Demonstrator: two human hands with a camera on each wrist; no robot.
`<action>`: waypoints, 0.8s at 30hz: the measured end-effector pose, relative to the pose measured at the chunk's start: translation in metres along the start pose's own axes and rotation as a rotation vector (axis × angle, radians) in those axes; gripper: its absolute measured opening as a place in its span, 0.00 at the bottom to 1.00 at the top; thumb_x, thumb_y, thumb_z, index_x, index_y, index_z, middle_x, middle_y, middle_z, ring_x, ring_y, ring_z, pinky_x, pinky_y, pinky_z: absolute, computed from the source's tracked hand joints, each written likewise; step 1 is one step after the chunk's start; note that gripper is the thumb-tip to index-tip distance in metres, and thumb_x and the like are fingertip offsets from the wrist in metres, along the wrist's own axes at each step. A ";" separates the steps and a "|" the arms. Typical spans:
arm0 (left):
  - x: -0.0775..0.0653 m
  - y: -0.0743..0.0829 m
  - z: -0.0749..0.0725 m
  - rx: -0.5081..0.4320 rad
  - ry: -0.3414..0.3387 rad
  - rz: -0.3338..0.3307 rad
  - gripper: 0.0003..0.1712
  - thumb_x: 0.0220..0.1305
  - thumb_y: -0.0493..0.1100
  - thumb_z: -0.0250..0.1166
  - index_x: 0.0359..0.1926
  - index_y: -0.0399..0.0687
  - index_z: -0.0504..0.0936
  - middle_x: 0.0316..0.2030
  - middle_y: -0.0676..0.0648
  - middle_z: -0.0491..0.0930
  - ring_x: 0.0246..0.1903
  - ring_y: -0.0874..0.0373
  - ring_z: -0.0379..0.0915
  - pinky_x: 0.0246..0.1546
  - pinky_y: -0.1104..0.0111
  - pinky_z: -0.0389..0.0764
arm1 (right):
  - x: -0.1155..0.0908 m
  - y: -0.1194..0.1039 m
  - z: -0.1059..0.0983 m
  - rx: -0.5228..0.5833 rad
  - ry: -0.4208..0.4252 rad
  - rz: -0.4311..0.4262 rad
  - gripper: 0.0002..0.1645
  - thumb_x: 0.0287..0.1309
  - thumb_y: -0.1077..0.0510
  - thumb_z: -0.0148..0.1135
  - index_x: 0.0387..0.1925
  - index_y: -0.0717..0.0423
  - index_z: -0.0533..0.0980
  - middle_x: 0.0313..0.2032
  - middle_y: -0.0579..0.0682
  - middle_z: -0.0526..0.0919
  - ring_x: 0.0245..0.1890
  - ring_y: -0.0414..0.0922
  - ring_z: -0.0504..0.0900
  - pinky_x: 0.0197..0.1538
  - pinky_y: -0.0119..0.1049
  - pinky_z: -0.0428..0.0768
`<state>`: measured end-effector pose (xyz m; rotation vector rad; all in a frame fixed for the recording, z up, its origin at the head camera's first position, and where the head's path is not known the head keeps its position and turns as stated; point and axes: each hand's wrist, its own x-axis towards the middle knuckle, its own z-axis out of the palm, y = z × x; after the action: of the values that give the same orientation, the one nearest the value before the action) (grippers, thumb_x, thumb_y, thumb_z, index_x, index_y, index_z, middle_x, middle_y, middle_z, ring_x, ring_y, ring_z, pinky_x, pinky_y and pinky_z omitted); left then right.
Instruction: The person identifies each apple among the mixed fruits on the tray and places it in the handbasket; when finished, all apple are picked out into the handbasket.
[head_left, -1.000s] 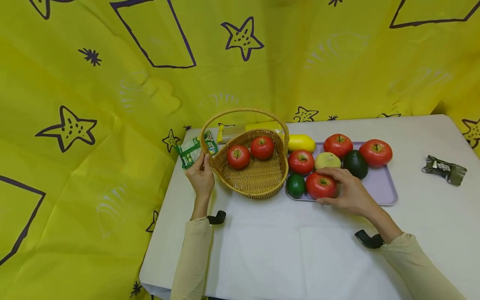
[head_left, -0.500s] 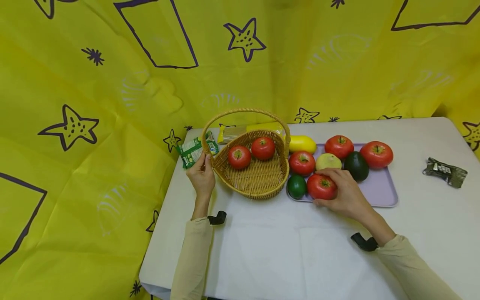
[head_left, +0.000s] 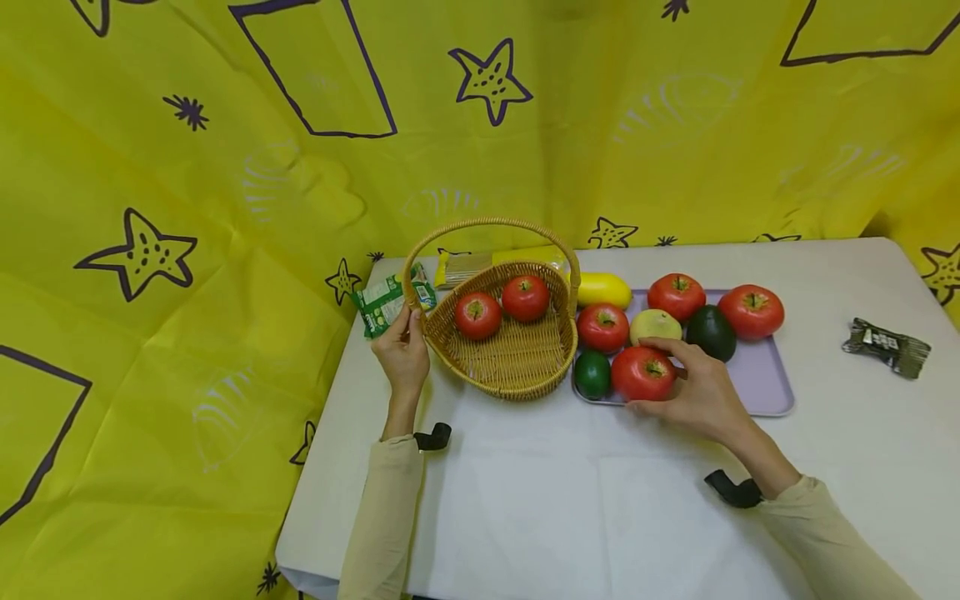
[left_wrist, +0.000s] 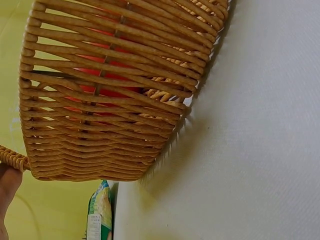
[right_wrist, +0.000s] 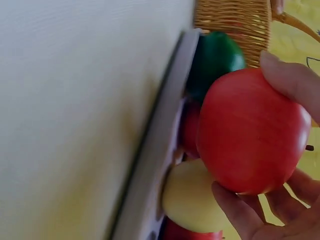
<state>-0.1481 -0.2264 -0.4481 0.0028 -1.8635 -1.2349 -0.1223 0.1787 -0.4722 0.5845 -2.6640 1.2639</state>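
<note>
My left hand [head_left: 402,354] pinches the left foot of the handle on a wicker basket [head_left: 510,358]. Two red apples [head_left: 477,316] lie inside it; the left wrist view shows red through the basket's woven wall [left_wrist: 115,135]. With thumb and fingers curled around its sides, my right hand [head_left: 701,392] grips another red apple [right_wrist: 252,132] at the front of a lilac tray [head_left: 761,375]. Left of that apple is a small dark green fruit [head_left: 592,374], and behind it a pale yellow round one [head_left: 655,325].
More red apples [head_left: 752,312] and a dark avocado-like fruit [head_left: 710,333] share the tray. A long yellow fruit [head_left: 603,290] is at its back left corner. Green [head_left: 386,302] and yellow [head_left: 465,267] packages lie behind the basket; a dark wrapped packet [head_left: 887,347] lies far right.
Almost nothing has shifted. My right hand has closed a little more around the apple at the tray's front, while my left hand and the basket stay in place.
</note>
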 end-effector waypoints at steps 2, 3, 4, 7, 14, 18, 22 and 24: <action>0.000 -0.001 0.000 -0.001 0.001 0.002 0.14 0.68 0.22 0.65 0.54 0.19 0.83 0.43 0.22 0.85 0.30 0.23 0.83 0.31 0.90 0.73 | 0.002 -0.002 -0.004 0.038 -0.021 0.020 0.52 0.32 0.53 0.94 0.64 0.55 0.80 0.56 0.60 0.85 0.53 0.48 0.80 0.50 0.11 0.71; 0.000 -0.001 0.000 -0.006 0.002 0.003 0.14 0.68 0.22 0.65 0.54 0.19 0.83 0.43 0.22 0.85 0.30 0.22 0.83 0.31 0.90 0.73 | 0.003 -0.003 -0.006 0.063 -0.037 0.031 0.51 0.34 0.53 0.94 0.64 0.56 0.80 0.57 0.60 0.85 0.54 0.43 0.80 0.50 0.10 0.72; 0.000 -0.001 0.000 -0.006 0.002 0.005 0.14 0.68 0.22 0.65 0.54 0.19 0.83 0.43 0.22 0.85 0.30 0.22 0.83 0.31 0.91 0.72 | 0.004 -0.003 -0.008 0.089 -0.055 0.042 0.51 0.35 0.53 0.93 0.64 0.56 0.81 0.58 0.60 0.85 0.55 0.38 0.79 0.51 0.10 0.72; 0.001 -0.002 0.000 -0.005 0.006 0.004 0.14 0.68 0.22 0.65 0.53 0.19 0.84 0.42 0.22 0.85 0.29 0.22 0.82 0.31 0.91 0.72 | 0.008 -0.005 -0.012 0.158 -0.122 0.075 0.49 0.39 0.53 0.92 0.66 0.57 0.80 0.62 0.56 0.83 0.54 0.24 0.76 0.52 0.12 0.75; 0.002 -0.002 -0.001 -0.018 -0.002 -0.009 0.14 0.68 0.21 0.64 0.53 0.19 0.84 0.43 0.22 0.85 0.31 0.23 0.84 0.31 0.90 0.74 | 0.017 -0.012 -0.017 0.252 -0.182 0.103 0.48 0.45 0.57 0.89 0.69 0.52 0.77 0.63 0.50 0.81 0.56 0.24 0.77 0.56 0.16 0.76; 0.001 -0.001 -0.001 -0.022 0.000 -0.022 0.14 0.68 0.21 0.64 0.53 0.18 0.83 0.43 0.21 0.84 0.33 0.22 0.84 0.32 0.90 0.75 | 0.024 -0.018 -0.015 0.281 -0.189 0.083 0.49 0.43 0.60 0.89 0.68 0.52 0.77 0.64 0.49 0.79 0.59 0.28 0.76 0.59 0.14 0.72; 0.001 -0.002 -0.001 -0.020 0.002 -0.017 0.14 0.68 0.21 0.64 0.53 0.18 0.83 0.43 0.21 0.84 0.33 0.23 0.84 0.32 0.90 0.75 | 0.029 -0.022 -0.012 0.301 -0.206 0.079 0.50 0.44 0.60 0.89 0.70 0.51 0.76 0.67 0.49 0.78 0.59 0.30 0.76 0.57 0.17 0.76; 0.001 -0.002 -0.001 -0.020 0.002 -0.011 0.14 0.68 0.21 0.64 0.53 0.18 0.83 0.42 0.21 0.85 0.32 0.23 0.84 0.31 0.90 0.74 | 0.032 -0.024 -0.010 0.328 -0.209 0.077 0.51 0.45 0.61 0.88 0.72 0.50 0.75 0.69 0.50 0.77 0.59 0.32 0.77 0.56 0.19 0.79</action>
<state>-0.1486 -0.2287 -0.4490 0.0034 -1.8516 -1.2611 -0.1428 0.1636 -0.4398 0.6950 -2.6805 1.7723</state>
